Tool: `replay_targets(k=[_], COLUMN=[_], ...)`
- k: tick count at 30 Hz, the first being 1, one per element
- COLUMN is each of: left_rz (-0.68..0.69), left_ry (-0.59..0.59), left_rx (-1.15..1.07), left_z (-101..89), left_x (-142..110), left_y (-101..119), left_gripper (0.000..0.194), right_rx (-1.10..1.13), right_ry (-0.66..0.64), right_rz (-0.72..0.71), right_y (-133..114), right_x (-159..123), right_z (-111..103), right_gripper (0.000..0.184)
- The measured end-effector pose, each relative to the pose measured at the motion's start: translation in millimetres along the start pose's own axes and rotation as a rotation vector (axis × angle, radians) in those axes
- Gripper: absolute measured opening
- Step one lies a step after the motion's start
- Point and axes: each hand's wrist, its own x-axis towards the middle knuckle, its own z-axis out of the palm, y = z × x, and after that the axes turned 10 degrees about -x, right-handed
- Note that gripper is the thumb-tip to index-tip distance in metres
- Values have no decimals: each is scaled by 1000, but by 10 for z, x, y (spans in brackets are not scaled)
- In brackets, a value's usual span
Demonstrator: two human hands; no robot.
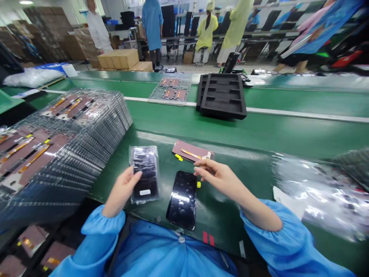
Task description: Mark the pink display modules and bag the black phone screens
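A clear plastic bag with a dark phone screen [145,175] inside lies at the left of my work area, a small white label near its lower end. My left hand [127,184] grips its left edge, thumb on top and the other fingers partly hidden. Right of it, a glossy black phone screen [182,204] lies face up, with a yellow tab at its right edge. Over its upper right corner is my right hand [215,175], fingers loosely bent and apart, holding nothing visible. Just beyond lies a pinkish-brown screen panel [190,151] with an orange flex cable and yellow tabs.
Stacked clear trays [106,130] of screen panels rise at left. Black foam trays [223,96] and a clear tray [170,90] of panels stand across the green bench. Plastic bags [325,196] lie at right. People in work coats [152,27] stand and sit behind.
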Motion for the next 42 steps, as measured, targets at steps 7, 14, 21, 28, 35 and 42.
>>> replay_targets(k=[7, 14, 21, 28, 35, 42], left_rz=[-11, 59, 408, 298, 285, 103], left_ry=[54, 165, 72, -207, -204, -149], left_rx=[181, 458, 839, 721, 699, 274], left_z=[-367, -517, -40, 499, 489, 533], left_x=[297, 517, 237, -100, -114, -170], left_y=[34, -75, -178, -459, -523, -559], left_gripper=[67, 62, 38, 30, 31, 44], right_rx=[-321, -511, -468, -381, -154, 258], right_ry=[31, 38, -28, -23, -136, -131], right_rz=[66, 114, 110, 135, 194, 216], right_y=[225, 283, 380, 392, 390, 255], right_x=[29, 81, 160, 147, 118, 44], right_z=[46, 65, 138, 82, 113, -68], right_gripper=[28, 28, 21, 27, 33, 50])
